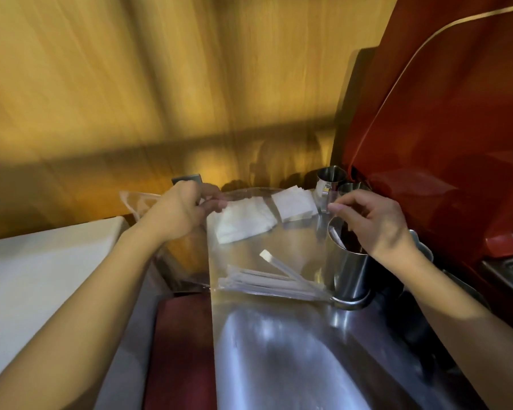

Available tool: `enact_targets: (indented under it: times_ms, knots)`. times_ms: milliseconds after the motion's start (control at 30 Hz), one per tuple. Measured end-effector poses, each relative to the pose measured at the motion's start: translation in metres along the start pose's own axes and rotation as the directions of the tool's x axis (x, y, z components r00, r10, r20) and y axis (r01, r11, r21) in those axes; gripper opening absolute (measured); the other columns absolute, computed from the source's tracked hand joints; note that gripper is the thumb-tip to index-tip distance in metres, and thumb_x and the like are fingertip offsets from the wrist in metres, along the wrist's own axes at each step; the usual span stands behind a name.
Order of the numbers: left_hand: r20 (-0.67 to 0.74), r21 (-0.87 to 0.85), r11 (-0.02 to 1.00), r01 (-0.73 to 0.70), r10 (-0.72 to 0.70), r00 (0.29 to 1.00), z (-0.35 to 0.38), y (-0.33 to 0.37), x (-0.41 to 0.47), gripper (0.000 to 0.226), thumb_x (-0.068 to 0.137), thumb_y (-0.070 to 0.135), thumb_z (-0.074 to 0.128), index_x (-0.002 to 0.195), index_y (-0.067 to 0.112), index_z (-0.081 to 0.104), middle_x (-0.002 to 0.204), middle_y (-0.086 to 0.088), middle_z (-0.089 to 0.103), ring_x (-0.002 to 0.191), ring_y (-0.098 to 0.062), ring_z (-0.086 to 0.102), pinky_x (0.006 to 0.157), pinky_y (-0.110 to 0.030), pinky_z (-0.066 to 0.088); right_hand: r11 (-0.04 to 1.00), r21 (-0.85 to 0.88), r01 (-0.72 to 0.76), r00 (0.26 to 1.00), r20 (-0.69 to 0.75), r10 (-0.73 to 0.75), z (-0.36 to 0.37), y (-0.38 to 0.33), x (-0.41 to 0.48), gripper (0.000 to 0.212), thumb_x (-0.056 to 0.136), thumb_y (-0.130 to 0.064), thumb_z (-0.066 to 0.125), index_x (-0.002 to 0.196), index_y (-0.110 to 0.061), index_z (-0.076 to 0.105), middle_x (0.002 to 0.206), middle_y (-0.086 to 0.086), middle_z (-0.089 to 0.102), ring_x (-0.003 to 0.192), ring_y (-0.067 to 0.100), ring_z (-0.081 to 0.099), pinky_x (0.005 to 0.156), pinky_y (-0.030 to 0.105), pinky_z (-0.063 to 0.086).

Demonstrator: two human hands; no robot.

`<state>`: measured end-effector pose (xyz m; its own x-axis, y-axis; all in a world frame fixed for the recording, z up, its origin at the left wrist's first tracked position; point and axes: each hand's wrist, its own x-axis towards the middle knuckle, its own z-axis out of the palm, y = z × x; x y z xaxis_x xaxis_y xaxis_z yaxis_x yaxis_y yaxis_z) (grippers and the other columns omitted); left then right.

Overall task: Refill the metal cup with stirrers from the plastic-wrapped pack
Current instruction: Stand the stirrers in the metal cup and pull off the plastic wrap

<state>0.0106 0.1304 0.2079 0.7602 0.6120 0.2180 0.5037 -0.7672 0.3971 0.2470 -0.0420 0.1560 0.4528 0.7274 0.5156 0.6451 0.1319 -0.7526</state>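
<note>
A clear plastic pack hangs stretched between my two hands above the steel counter. My left hand pinches its upper left edge. My right hand grips its upper right corner, right over the metal cup. Several paper-wrapped stirrers lie bunched at the bottom of the pack, one slanting upward. The metal cup stands at the right, partly hidden by my right hand, with a few stirrers showing inside. The view is blurred.
Two stacks of white napkins lie behind the pack. Two more metal cups stand at the back beside a red machine. A wooden wall rises behind. A white surface lies to the left.
</note>
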Motion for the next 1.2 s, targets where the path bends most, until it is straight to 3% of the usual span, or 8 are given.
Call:
enact_targets:
  times_ms: [67, 167, 333, 533, 700, 800, 967, 1200]
  knots:
    - [0.062, 0.009, 1.000, 0.002, -0.002, 0.998, -0.001, 0.003, 0.001, 0.016, 0.087, 0.023, 0.061, 0.072, 0.023, 0.066, 0.071, 0.007, 0.067, 0.066, 0.002, 0.058, 0.057, -0.021, 0.039, 0.999, 0.040, -0.009, 0.999, -0.047, 0.011, -0.002, 0.003, -0.002, 0.014, 0.082, -0.012, 0.065, 0.070, -0.019, 0.066, 0.065, -0.015, 0.060, 0.059, -0.008, 0.055, 0.056, 0.004, 0.039]
    - [0.116, 0.090, 0.995, 0.041, -0.052, 0.992, 0.003, 0.004, 0.002, 0.022, 0.088, 0.022, 0.061, 0.068, 0.032, 0.060, 0.070, 0.012, 0.064, 0.067, -0.001, 0.057, 0.057, -0.019, 0.037, 0.999, 0.049, -0.016, 1.000, -0.005, 0.016, -0.001, 0.005, -0.007, 0.026, 0.082, -0.011, 0.065, 0.066, -0.030, 0.061, 0.055, -0.016, 0.060, 0.055, -0.006, 0.055, 0.053, 0.004, 0.036]
    - [0.003, 0.067, 0.995, 0.068, -0.068, 0.998, 0.006, 0.008, 0.004, 0.011, 0.087, 0.023, 0.062, 0.079, 0.023, 0.069, 0.075, 0.009, 0.065, 0.075, -0.013, 0.060, 0.066, -0.030, 0.043, 0.995, 0.093, -0.020, 0.999, -0.034, 0.023, -0.006, 0.005, -0.009, 0.024, 0.082, -0.010, 0.065, 0.066, -0.028, 0.062, 0.053, -0.013, 0.060, 0.051, -0.003, 0.053, 0.051, 0.006, 0.037]
    - [0.028, 0.085, 0.993, 0.081, -0.084, 0.996, 0.010, 0.013, 0.009, 0.012, 0.089, 0.019, 0.059, 0.087, 0.018, 0.070, 0.077, 0.006, 0.064, 0.077, -0.013, 0.058, 0.070, -0.029, 0.043, 0.996, 0.084, -0.031, 0.999, -0.035, 0.035, -0.007, 0.010, -0.012, 0.010, 0.083, -0.014, 0.065, 0.073, -0.014, 0.067, 0.060, -0.003, 0.059, 0.053, 0.003, 0.052, 0.050, 0.011, 0.038]
    - [0.117, 0.153, 0.988, 0.035, -0.053, 0.992, 0.016, 0.018, 0.012, 0.016, 0.091, 0.012, 0.052, 0.093, 0.014, 0.068, 0.085, 0.002, 0.067, 0.083, -0.016, 0.061, 0.079, -0.033, 0.050, 0.989, 0.119, -0.094, 0.995, 0.035, 0.090, -0.007, 0.016, -0.016, 0.013, 0.083, -0.014, 0.065, 0.071, -0.019, 0.064, 0.056, -0.005, 0.056, 0.050, 0.002, 0.048, 0.048, 0.011, 0.036]
    - [0.127, 0.192, 0.981, 0.006, -0.031, 0.991, 0.023, 0.018, 0.012, 0.014, 0.090, 0.019, 0.055, 0.099, 0.013, 0.065, 0.099, -0.006, 0.070, 0.086, -0.021, 0.061, 0.079, -0.034, 0.049, 0.976, 0.157, -0.153, 0.987, 0.067, 0.144, -0.005, 0.020, -0.023, 0.014, 0.082, -0.014, 0.066, 0.070, -0.021, 0.064, 0.049, -0.015, 0.057, 0.048, 0.000, 0.048, 0.048, 0.009, 0.035]
    - [0.088, 0.108, 0.985, -0.132, 0.123, 0.989, 0.034, 0.028, 0.011, 0.044, 0.083, 0.044, 0.061, 0.118, 0.020, 0.053, 0.108, -0.001, 0.066, 0.095, -0.019, 0.061, 0.081, -0.034, 0.049, 0.966, 0.219, -0.138, 0.990, 0.033, 0.134, -0.004, 0.019, -0.028, 0.019, 0.083, -0.009, 0.064, 0.068, -0.021, 0.064, 0.049, -0.020, 0.059, 0.047, -0.003, 0.050, 0.050, 0.006, 0.036]
    - [0.184, 0.142, 0.948, -0.284, 0.256, 0.949, 0.051, 0.058, 0.026, 0.026, 0.093, 0.034, 0.049, 0.090, 0.015, 0.066, 0.088, -0.002, 0.071, 0.080, -0.018, 0.061, 0.070, -0.034, 0.047, 0.955, 0.263, -0.137, 0.990, 0.017, 0.137, -0.001, 0.020, -0.036, 0.021, 0.082, -0.009, 0.065, 0.067, -0.023, 0.065, 0.048, -0.018, 0.059, 0.047, -0.003, 0.052, 0.049, 0.005, 0.036]
